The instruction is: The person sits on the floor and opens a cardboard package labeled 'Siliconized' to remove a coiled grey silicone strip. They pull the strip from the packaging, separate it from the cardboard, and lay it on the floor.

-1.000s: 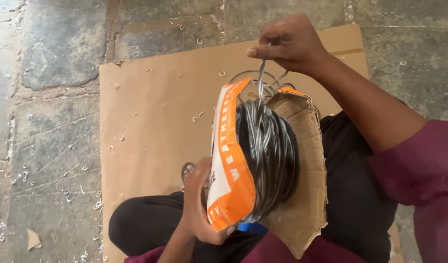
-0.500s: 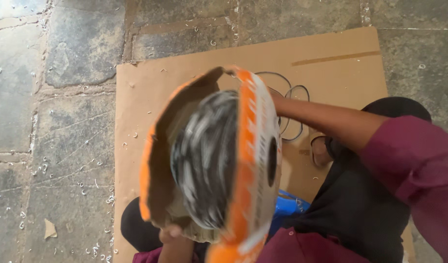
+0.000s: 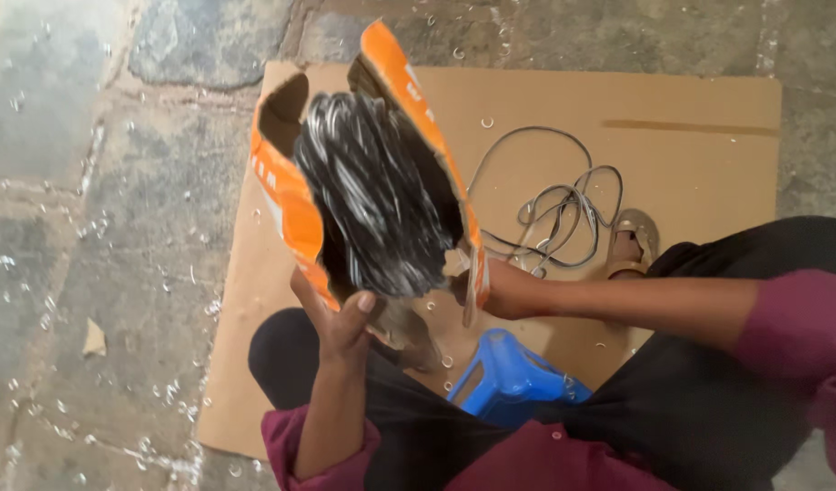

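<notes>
Underneath everything lies a stone floor (image 3: pixel 90 182), grey and worn, strewn with pale chips and scraps. On it rests a flat sheet of brown cardboard (image 3: pixel 700 100), the landmark here, reaching from the upper middle of the view down under the seated person. The person's legs, in black trousers (image 3: pixel 709 400), cover the sheet's lower right part, and a maroon sleeve (image 3: pixel 800 336) shows at the right edge. Above the near left part of the cardboard an orange and white carton (image 3: pixel 282 205) is held up, torn open at its top and side, with a thick coil of dark grey wire (image 3: pixel 372 191) packed inside it; the coil's strands look blurred. The left hand (image 3: pixel 341 318) grasps the carton from below at its lower left corner, thumb pressed on the coil's lower edge. The right hand (image 3: pixel 491 291) is at the carton's lower right edge, mostly hidden behind the flap, so I cannot tell whether it grips the flap or only touches it. A blue plastic stool (image 3: pixel 509 377) shows between the legs, at the cardboard's lower edge. On the middle of the cardboard lies a loose tangle of grey wire (image 3: pixel 554 200), pulled out in loops. Just right of that tangle, a foot in a tan sandal (image 3: pixel 632 241) rests on the sheet.
</notes>
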